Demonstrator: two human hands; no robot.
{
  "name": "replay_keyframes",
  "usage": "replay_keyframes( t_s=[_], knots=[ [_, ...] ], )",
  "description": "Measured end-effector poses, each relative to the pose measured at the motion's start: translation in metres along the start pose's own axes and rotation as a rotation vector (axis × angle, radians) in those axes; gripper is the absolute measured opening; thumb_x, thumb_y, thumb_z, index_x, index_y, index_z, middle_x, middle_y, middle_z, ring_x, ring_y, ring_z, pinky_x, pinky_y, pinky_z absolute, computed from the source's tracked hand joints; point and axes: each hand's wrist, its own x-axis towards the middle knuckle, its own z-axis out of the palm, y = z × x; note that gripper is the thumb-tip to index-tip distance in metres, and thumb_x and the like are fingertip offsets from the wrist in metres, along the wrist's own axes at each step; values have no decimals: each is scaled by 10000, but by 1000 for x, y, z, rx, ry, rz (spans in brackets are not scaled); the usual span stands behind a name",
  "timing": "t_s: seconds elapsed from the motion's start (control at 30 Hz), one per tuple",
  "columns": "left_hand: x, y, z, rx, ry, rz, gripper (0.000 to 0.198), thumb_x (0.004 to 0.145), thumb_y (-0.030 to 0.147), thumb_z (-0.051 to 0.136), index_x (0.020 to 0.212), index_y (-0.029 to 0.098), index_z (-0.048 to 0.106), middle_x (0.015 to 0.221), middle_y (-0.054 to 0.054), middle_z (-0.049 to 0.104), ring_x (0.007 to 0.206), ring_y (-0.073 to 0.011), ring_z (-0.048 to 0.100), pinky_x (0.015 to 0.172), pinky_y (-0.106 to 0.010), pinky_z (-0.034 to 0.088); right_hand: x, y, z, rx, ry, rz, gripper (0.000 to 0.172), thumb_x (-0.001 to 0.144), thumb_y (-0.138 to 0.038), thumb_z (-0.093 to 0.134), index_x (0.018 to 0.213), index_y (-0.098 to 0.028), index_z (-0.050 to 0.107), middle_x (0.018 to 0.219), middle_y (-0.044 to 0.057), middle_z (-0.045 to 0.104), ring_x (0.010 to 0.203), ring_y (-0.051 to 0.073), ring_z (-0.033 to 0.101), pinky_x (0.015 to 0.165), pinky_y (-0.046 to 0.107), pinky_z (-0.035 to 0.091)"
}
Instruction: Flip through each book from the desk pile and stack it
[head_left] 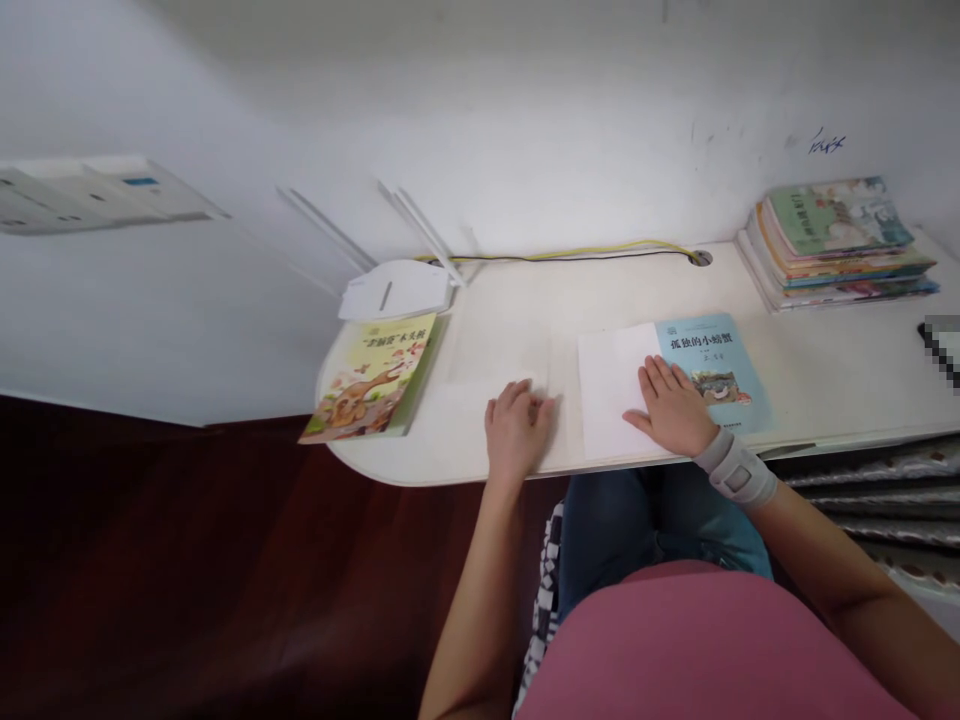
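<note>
A blue-covered book lies on the table in front of me, with a blank white page or flap spread out to its left. My right hand rests flat across the line between them, fingers stretched out, palm down. To the left of the white page, my left hand is near the table's front edge. Its fingers are loosely bent, the thumb stands apart, and no object shows in it. Just beyond it lies what looks like a faint clear sheet, its outline hard to make out.
A yellow-green picture book lies at the table's left end, before a white router with antennas. Cables run along the wall to a hole. Several books are stacked at the back right. A dark object sits at the right edge.
</note>
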Motion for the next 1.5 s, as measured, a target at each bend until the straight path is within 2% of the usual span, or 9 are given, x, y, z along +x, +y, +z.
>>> replay_keyframes(
  t_s=[0.2, 0.4, 0.57, 0.67, 0.77, 0.97, 1.13, 1.27, 1.5],
  knots=[
    [-1, 0, -3, -330, 32, -138, 207, 789, 379, 531, 653, 224, 551, 1085, -96, 700, 1067, -256, 619, 979, -416, 440, -26, -13, -1, 9, 173, -41, 396, 960, -299, 420, 1149, -32, 644, 1245, 205, 628, 1196, 262, 571, 1027, 376, 425],
    [-5, 31, -17, -1159, -34, -342, 313, 719, 459, 676, 641, 207, 508, 912, -64, 735, 796, -206, 690, 915, -422, 499, -64, -9, 2, 130, 343, -210, 562, 878, -509, 538, 1222, -69, 598, 1296, 212, 590, 1244, 295, 524, 1035, 425, 447],
    [1, 87, -26, -1524, -179, -117, 286, 780, 473, 660, 714, 222, 538, 1100, -37, 701, 1065, -228, 645, 985, -453, 468, -67, 1, 3, 454, 381, -99, 386, 933, -257, 420, 1283, -161, 552, 1185, 135, 670, 1085, 226, 637, 926, 376, 533],
    [5, 119, -9, -1341, -192, 63, 339, 882, 556, 481, 1028, 274, 597, 1346, -50, 574, 1277, -243, 501, 1044, -473, 411, -71, 4, 2, 644, 412, 116, 419, 934, -248, 406, 1337, -177, 497, 1070, 115, 714, 925, 218, 692, 809, 355, 573],
    [11, 143, 22, -897, -210, 220, 573, 918, 595, 341, 1376, 259, 419, 1529, -95, 349, 1421, -238, 290, 1145, -456, 264, -74, 6, -1, 772, 448, 259, 502, 942, -322, 418, 1420, -169, 394, 1255, 135, 633, 1124, 236, 620, 925, 396, 527],
    [24, 174, 67, -16, -459, 417, 751, 920, 608, 260, 1522, 170, 158, 1597, -130, 69, 1469, -306, 17, 1160, -562, 105, -85, 35, -5, 864, 458, 409, 611, 946, -393, 374, 1495, -179, 214, 1460, 151, 439, 1315, 244, 459, 1038, 465, 437],
    [27, 181, 79, 231, -528, 438, 802, 871, 686, 236, 1518, 213, 207, 1598, -104, 100, 1459, -374, 22, 1139, -623, 39, -109, 86, -2, 773, 588, 571, 632, 898, -419, 463, 1441, -143, 293, 1348, 209, 534, 1221, 269, 546, 961, 472, 481],
    [24, 192, 79, 288, -528, 390, 822, 857, 702, 242, 1509, 202, 244, 1591, -132, 143, 1441, -432, 85, 1111, -646, 106, -115, 111, -6, 630, 444, 576, 684, 851, -435, 530, 1421, -117, 324, 1098, 155, 681, 994, 251, 654, 856, 426, 525],
    [23, 193, 53, 388, -382, 373, 625, 909, 580, 333, 1312, 141, 522, 1233, -223, 590, 1149, -369, 541, 958, -491, 363, -61, 140, -17, 175, 219, 437, 473, 884, -211, 383, 1333, -103, 487, 910, 111, 703, 873, 249, 622, 809, 379, 496]
  ],
)
